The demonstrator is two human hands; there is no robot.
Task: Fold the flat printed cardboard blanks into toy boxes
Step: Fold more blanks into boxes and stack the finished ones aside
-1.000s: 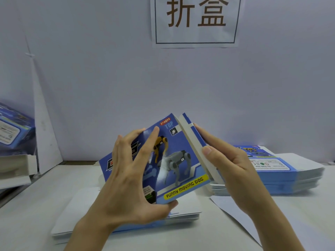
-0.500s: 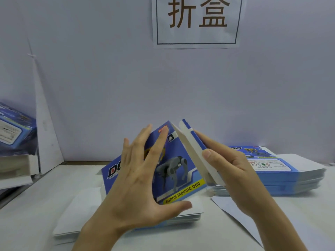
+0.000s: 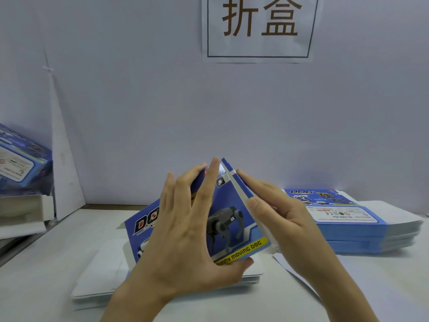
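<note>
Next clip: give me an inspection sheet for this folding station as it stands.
Surface: white table.
Job's things: blue dog-print blank held tilted, side panel bent up; printed-side-up stack at right; white-side-up stack beneath the hands; folded box at far left.
Clutter: loose white sheet beside the right stack.
Grippers: left hand fingers flat on the print, thumb under its lower edge; right hand pinches the side panel.
Cables: nothing seen.
Surroundings: plain wall with a paper sign.
</note>
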